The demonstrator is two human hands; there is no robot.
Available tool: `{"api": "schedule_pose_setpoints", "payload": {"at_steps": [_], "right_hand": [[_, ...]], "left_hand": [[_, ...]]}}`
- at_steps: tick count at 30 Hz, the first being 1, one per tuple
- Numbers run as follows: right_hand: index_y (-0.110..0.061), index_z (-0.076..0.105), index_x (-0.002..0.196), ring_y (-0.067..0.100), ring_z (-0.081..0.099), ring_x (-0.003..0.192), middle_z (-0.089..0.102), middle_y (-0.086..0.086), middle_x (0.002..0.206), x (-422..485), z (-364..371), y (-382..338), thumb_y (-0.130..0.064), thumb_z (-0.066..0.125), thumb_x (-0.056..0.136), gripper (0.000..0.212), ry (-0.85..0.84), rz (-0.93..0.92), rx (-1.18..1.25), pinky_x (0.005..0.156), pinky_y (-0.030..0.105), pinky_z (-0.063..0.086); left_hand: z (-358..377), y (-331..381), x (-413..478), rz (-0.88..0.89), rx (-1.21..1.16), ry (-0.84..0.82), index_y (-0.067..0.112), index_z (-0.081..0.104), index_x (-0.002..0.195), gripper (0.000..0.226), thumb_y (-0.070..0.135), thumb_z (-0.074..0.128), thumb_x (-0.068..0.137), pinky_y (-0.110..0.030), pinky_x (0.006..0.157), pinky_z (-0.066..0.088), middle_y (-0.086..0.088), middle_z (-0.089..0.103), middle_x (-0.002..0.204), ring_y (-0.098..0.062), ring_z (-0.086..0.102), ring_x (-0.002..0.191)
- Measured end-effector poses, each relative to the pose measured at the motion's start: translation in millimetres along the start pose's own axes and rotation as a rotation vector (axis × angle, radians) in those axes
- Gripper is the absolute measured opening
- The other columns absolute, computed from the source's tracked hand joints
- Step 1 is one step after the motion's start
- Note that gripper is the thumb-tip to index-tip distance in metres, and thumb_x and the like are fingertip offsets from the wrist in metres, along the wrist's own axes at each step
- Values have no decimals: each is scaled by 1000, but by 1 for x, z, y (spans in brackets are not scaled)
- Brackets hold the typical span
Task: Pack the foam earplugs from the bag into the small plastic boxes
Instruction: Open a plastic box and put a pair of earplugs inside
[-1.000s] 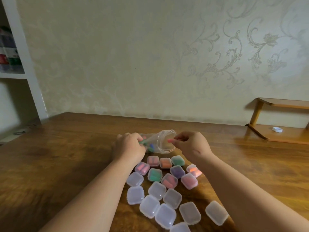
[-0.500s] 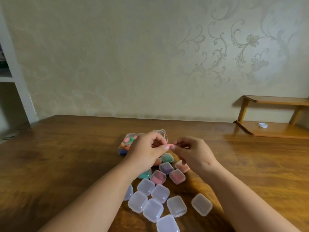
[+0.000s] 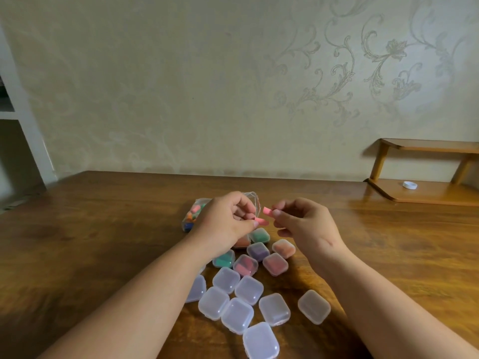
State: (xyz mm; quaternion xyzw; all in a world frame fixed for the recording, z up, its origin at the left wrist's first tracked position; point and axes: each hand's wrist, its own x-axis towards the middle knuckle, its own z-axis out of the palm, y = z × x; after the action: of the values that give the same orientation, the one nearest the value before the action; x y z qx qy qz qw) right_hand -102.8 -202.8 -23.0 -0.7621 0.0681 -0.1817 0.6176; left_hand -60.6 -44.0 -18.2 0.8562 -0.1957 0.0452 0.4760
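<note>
My left hand (image 3: 228,221) pinches one pink foam earplug (image 3: 261,221) between thumb and fingers. My right hand (image 3: 303,224) pinches a second pink earplug (image 3: 267,210) a little above it. Both hands hover over the table. Behind my left hand lies the clear plastic bag (image 3: 193,216) with several coloured earplugs inside, partly hidden. Below my hands lie several small boxes with coloured earplugs in them (image 3: 275,264), shut. Nearer to me lie several clear boxes with nothing visible inside (image 3: 237,315).
The wooden table (image 3: 103,242) runs back to a patterned wall. A low wooden shelf (image 3: 425,193) with a small white cap (image 3: 409,185) stands at the back right. A white shelf unit (image 3: 15,120) is at the far left.
My left hand let go of the bag, which now lies on the table, and took a pink earplug. Each hand now pinches one earplug and the two have drawn slightly apart.
</note>
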Motion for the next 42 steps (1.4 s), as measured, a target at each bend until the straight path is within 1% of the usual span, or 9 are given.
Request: {"api": "schedule_pose_setpoints", "payload": {"at_steps": [10,14,18,22,27,32,36,39,42], "right_hand": [[-21,72,86,20,68,85,72,-1,84,-3,5,2,-18,67,90,7,-87,-5,-42,75,31,60],[-23,71,88,21,68,84,72,0,85,-3,5,3,-22,67,90,5,-89,-5,-83,71,34,61],[-23,71,88,16,68,83,72,-3,84,-4,5,3,-20,67,90,5,-53,-17,-45,68,26,59],[-22,70,89,14,68,83,72,-4,84,-4,6,2,-21,67,89,3,-85,-17,-61,70,25,58],[-23,68,90,11,67,74,73,-5,82,-4,9,2,-23,73,84,8,-128,5,-117,60,22,54],[-18,67,92,14,72,75,74,0,82,-3,6,1,-20,73,83,11,-87,7,-67,69,32,62],[-18,68,92,12,72,75,74,-1,82,-4,7,0,-21,74,82,12,-86,0,-75,68,29,61],[-19,68,92,11,72,74,74,-2,81,-5,9,0,-24,75,82,13,-83,-9,-110,68,28,61],[-21,68,90,13,71,75,74,-3,80,-5,10,-1,-24,75,82,11,-71,-21,-140,69,29,61]], "left_hand": [[-4,-1,0,-28,-35,-5,28,64,97,21,18,78,84,-34,75,62,8,71,88,-10,69,85],[-5,-1,-1,-27,-42,-19,27,64,98,21,18,77,85,-32,73,61,8,71,87,-11,69,84],[-4,-1,-1,-24,-47,-26,27,63,98,21,18,77,86,-31,72,60,7,72,88,-12,70,85],[-4,-1,-1,-18,-36,-28,29,63,96,20,18,76,86,-33,71,61,8,72,84,-12,70,82],[-6,-2,0,-10,-14,-42,29,62,95,20,18,76,86,-36,73,62,6,73,86,-14,70,83],[-21,-1,4,-3,253,-134,33,64,90,15,22,74,87,-30,77,57,12,66,92,-7,63,87],[-43,3,0,-74,541,-257,25,66,83,8,26,74,85,-25,64,50,6,69,82,-10,65,78],[-58,5,-4,-152,726,-341,21,63,83,20,33,79,79,-27,61,45,6,62,82,-11,59,76],[-65,8,-7,-217,854,-465,23,48,89,39,45,79,79,-24,60,42,7,52,85,-10,51,73]]}}
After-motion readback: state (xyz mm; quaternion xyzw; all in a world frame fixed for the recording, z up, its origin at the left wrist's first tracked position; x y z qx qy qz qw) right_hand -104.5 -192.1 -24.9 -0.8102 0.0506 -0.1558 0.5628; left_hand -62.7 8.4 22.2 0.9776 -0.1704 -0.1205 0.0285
